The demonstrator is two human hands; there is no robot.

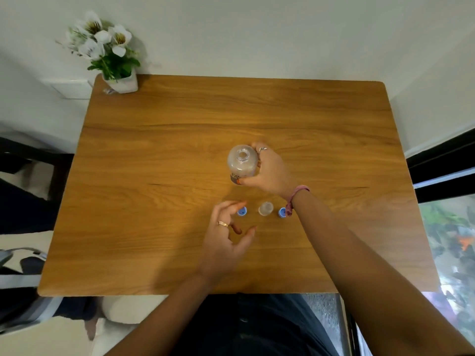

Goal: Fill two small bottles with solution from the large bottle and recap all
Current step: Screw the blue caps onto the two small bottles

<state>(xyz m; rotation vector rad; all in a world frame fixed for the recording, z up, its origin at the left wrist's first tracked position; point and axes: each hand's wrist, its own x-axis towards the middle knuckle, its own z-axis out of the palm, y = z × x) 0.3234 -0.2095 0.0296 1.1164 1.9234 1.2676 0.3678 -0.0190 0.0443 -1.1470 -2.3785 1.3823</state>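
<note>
Large bottle (242,161) — uncapped, upright — gripped by right hand (270,170); left hand (227,237) loosely spread, holding nothing.

Smooth wood-grain table (180,155); clear plastic large bottle (241,161); blue plastic caps (241,211).

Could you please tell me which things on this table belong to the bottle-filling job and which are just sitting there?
For the job:
large bottle, open, held by the right hand
small bottle, uncapped
two blue caps
left hand, open and empty near the left cap

Just there:
flower pot at the table's far left corner
</note>
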